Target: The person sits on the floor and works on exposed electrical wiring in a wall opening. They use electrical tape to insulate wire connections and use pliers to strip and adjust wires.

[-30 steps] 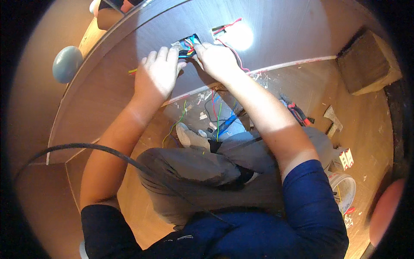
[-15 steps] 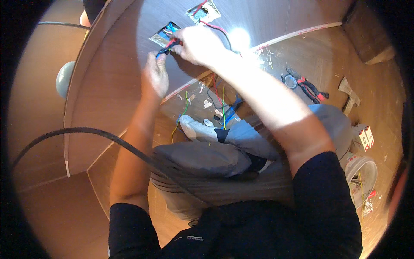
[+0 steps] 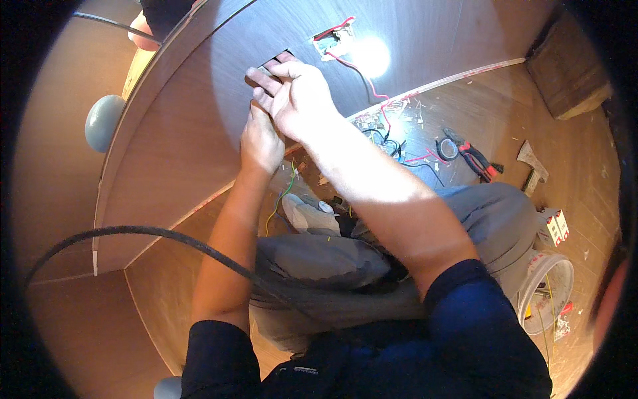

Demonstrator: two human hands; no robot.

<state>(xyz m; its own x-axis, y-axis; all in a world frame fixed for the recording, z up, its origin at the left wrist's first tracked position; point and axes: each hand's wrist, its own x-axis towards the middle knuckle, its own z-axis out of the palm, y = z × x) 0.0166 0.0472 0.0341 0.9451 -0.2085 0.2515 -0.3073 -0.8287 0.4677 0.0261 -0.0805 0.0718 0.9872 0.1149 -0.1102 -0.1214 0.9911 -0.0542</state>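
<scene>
My right hand (image 3: pixel 302 100) is at a square wall opening (image 3: pixel 288 52), its fingers stretched out and apart across the hole. The fingertips reach into or over its edge, and I see no tool in them. Just below, my left hand (image 3: pixel 262 143) points up toward the same opening. Its fingertips are partly hidden behind my right hand. No wires show at this opening now, as the hands cover most of it. A second wall box (image 3: pixel 332 43) sits to the right, with a red wire (image 3: pixel 364 76) hanging out of it.
Wire offcuts litter the floor by the wall. Red-handled pliers (image 3: pixel 477 159), a roll of tape (image 3: pixel 447 149) and a hatchet (image 3: pixel 531 163) lie to the right. Beyond my knee are a small box (image 3: pixel 553 226) and a clear bucket (image 3: pixel 546 292). A black cable (image 3: pixel 153 233) arcs across my left arm.
Half a second ago both hands held taped blue and red wires in front of the opening; those wires are now out of sight. My right fingers have spread, and my left hand has come closer beneath.
</scene>
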